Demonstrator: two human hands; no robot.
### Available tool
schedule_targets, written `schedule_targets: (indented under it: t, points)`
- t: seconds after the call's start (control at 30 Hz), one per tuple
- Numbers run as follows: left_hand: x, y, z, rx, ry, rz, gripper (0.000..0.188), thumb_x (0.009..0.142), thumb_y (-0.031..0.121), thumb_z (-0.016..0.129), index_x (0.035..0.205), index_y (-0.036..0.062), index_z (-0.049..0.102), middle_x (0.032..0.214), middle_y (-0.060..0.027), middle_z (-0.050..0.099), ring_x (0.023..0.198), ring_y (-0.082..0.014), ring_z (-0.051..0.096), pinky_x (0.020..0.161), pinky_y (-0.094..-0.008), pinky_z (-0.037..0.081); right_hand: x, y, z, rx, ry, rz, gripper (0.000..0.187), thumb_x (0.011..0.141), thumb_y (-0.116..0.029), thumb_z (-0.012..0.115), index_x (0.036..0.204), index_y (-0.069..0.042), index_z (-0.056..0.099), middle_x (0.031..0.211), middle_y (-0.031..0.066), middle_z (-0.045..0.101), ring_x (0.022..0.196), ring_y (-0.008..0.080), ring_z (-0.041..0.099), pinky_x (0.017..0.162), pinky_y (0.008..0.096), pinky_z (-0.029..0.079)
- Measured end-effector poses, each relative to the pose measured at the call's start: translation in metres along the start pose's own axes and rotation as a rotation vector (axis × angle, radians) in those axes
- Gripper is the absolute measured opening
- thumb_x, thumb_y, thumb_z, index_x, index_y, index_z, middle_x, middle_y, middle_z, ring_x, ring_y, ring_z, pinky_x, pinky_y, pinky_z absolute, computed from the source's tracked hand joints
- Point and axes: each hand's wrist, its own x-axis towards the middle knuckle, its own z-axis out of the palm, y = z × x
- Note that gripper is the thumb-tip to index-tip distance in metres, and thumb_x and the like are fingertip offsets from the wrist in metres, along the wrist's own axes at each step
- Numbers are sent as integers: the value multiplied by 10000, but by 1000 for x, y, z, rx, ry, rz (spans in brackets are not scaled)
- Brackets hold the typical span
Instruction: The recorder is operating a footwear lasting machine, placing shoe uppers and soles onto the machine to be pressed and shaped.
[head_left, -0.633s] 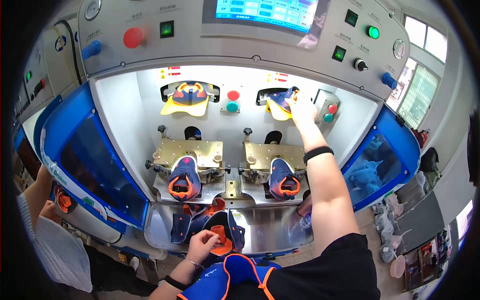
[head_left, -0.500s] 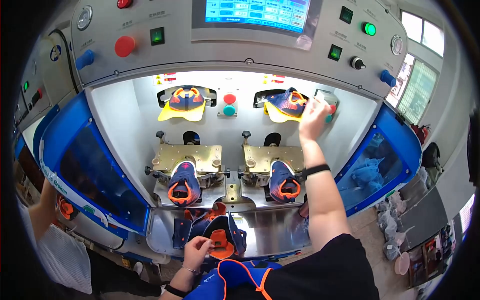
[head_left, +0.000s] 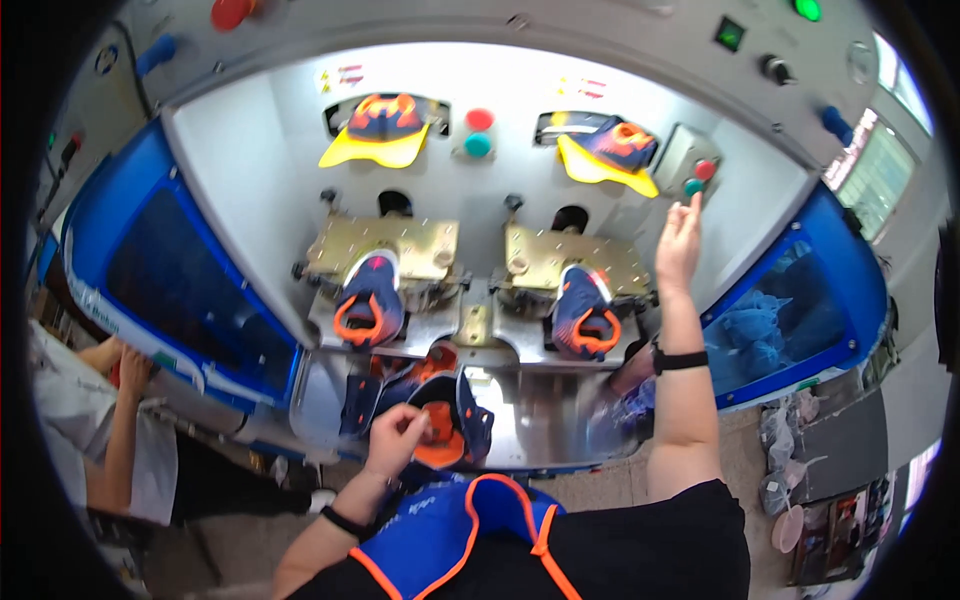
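My right hand [head_left: 680,240] reaches up to the button box at the right, its fingers stretched out. A fingertip is at the lower edge of the green button [head_left: 694,187]; I cannot tell whether it presses. At the near ledge my left hand [head_left: 393,440] is closed, thumb and forefinger pinching the edge of a navy shoe upper [head_left: 470,400] with orange lining. Another navy upper [head_left: 362,403] lies beside it. Two navy and orange shoe uppers, the left one [head_left: 370,305] and the right one [head_left: 586,315], sit toe inward under brass plates.
Above, two more uppers [head_left: 384,118] [head_left: 622,143] rest over yellow flaps [head_left: 375,150]. A red button [head_left: 478,120] sits between them. Blue-framed side doors [head_left: 190,280] flank the machine. A co-worker's hands [head_left: 130,370] are at the left. Plastic bags [head_left: 775,440] lie at the right.
My right hand has moved from beside the upper right shoe down to the green button, fingers extending. My left hand stays at the loose uppers. The view has tilted downward.
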Motion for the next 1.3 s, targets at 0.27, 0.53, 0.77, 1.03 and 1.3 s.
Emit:
schedule_targets:
  t: [0.27, 0.53, 0.77, 1.03, 1.3]
  points:
    - [34, -9, -32, 172, 512, 254, 127, 928, 103, 644, 837, 21, 613, 742, -1, 619, 670, -61, 557, 602, -236, 475, -218, -102, -48, 600, -710, -199, 322, 989, -158, 509, 715, -5, 581, 732, 110, 612, 660, 193, 603, 612, 297, 469]
    - [-1, -34, -47, 233, 627, 296, 103, 897, 112, 650, 818, 61, 611, 767, -55, 610, 718, -149, 598, 661, -306, 489, -347, -88, -6, 259, -1008, 86, 711, 807, -390, 777, 1311, 15, 482, 1226, 199, 575, 1111, 312, 591, 977, 386, 451]
    - [-9, -51, -14, 566, 366, 117, 297, 802, 262, 704, 1027, 85, 625, 942, -139, 654, 865, -294, 658, 748, -403, 518, -359, -25, 27, 268, -1232, 183, 813, 839, -365, 767, 1406, 67, 376, 1316, 225, 520, 1178, 293, 530, 1007, 364, 416]
    - [-8, -88, -17, 459, -101, -56, 947, 788, 342, 762, 1515, 43, 235, 1279, -236, 594, 1155, -343, 611, 974, -380, 487, -322, -51, 60, 180, -1140, -125, 633, 818, -314, 754, 1277, 37, 496, 1164, 229, 586, 1063, 396, 567, 954, 458, 425]
    - [-8, -85, -12, 483, -106, -114, 986, 800, 386, 756, 1503, -26, 200, 1181, -226, 656, 1088, -329, 653, 929, -367, 512, -334, -23, 82, 197, -956, -256, 784, 729, -324, 841, 1318, 28, 461, 1247, 234, 532, 1104, 375, 564, 984, 453, 439]
